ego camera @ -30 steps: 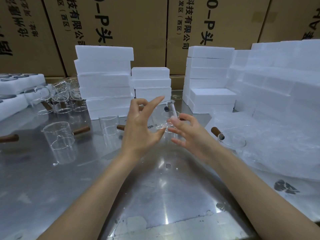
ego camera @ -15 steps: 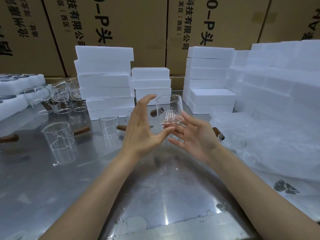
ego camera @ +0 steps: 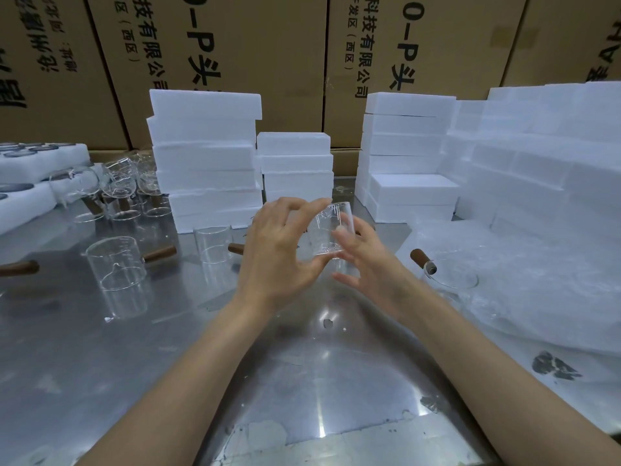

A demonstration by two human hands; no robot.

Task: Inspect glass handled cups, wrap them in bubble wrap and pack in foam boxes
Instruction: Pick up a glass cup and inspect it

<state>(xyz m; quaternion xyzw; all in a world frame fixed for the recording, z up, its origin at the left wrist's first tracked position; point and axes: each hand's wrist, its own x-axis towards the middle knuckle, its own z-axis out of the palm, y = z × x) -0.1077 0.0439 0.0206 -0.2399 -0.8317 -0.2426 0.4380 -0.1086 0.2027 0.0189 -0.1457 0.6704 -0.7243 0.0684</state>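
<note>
A small clear glass cup [ego camera: 331, 230] is held up above the shiny steel bench [ego camera: 302, 381], between both hands at the middle of the view. The left hand [ego camera: 279, 253] grasps it from the left, thumb under the base and curled fingers reaching over the top near the rim. The right hand [ego camera: 366, 264] touches the cup's right side with fingers nearly straight and spread; its grip is not a closed one. The cup is tilted, and its handle is hidden behind the hands.

On the bench to the left stands a clear glass cup with a brown wooden side handle [ego camera: 116, 264], and just beside the left hand another clear glass cup [ego camera: 213, 243] stands upright. Farther back on the left is a cluster of more glass cups [ego camera: 117, 186]. To the right a sheet of translucent bubble wrap [ego camera: 521, 280] covers the bench, with a glass cup with a brown handle [ego camera: 450, 275] lying on it. Stacks of white foam boxes [ego camera: 205, 159] line the back, before brown cardboard cartons [ego camera: 235, 45].
</note>
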